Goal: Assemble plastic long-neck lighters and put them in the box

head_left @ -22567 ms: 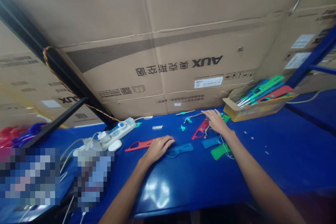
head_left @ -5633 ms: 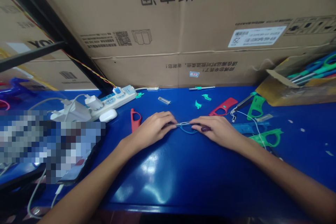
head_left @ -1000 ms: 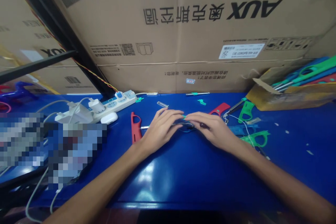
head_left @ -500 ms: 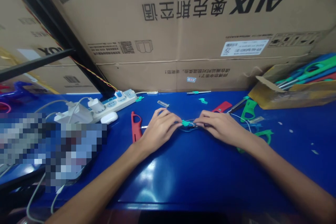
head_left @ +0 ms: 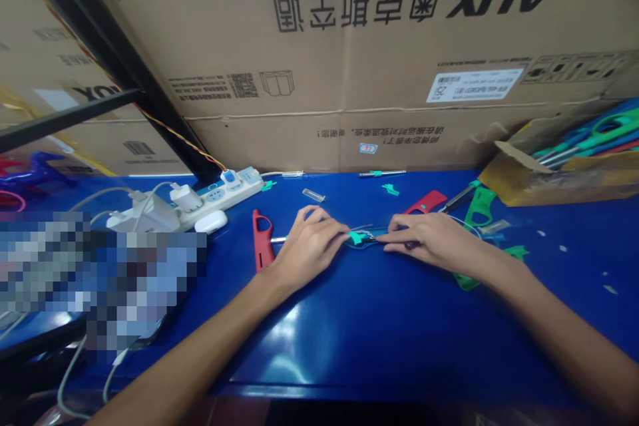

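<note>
Blue handle: it lies flat near the middle of the worktop, between the two hands; I call it the blue handle.
Left hand: the left hand has its fingers together and seems clamped on the left end of the blue handle, with a green piece at the fingertips; the exact grip is hidden.
Right hand: the right hand is closed around a dark tool, and its forefinger reaches to the thin white wires.
Wire work: in my judgement, the left hand should hold the handle firmly against the worktop, while the right forefinger lays the wires inside with small, gentle pushes. A wire on the rim could be pinched, and hard pressure could move the green piece.
Other handles outside the box: two red, one toward the left edge; two green, toward the right edge; one more blue, partly hidden behind the right hand.
Small pieces: two loose green clips nearer the back edge; three clear tubes; at least three white scraps toward the right edge.
Box: one open box at the back right corner; its handles overlap too much for counting.
Power strip: one power strip, near the back edge, left side.
</note>
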A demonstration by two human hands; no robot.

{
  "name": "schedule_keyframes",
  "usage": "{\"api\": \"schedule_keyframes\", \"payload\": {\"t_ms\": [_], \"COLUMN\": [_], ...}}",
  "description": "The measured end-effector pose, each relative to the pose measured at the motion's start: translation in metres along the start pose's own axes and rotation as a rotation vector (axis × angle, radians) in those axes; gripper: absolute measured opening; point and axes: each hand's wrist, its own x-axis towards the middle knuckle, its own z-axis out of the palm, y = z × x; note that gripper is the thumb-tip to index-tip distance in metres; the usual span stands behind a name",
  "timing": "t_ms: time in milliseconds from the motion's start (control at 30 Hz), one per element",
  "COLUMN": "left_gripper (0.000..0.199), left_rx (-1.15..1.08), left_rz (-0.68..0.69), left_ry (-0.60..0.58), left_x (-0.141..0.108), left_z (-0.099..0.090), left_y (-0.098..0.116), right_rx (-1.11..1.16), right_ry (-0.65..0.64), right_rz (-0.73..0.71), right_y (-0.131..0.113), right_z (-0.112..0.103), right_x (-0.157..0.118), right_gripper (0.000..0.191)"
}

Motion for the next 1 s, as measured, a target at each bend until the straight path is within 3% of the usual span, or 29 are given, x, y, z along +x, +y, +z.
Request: {"api": "schedule_keyframes", "payload": {"t_ms": [567, 1000], "left_gripper": [0.015, 0.017], "left_rx": [0.138, -0.020], "left_rz": [0.004, -0.089], "left_ry": [-0.090, -0.083], "left_x": [0.000, 0.000], "left_z": [-0.002, 0.003], "left_y": [-0.004, -0.002], "right_rx": [0.426, 0.497], "right_ry": [-0.010, -0.009], "right_rz": [-0.041, -0.070], "right_y": [-0.001, -0.001], "right_z": [0.014, 0.014], "right_x": [0.008, 0.010], "right_gripper": [0.032, 0.032]}}
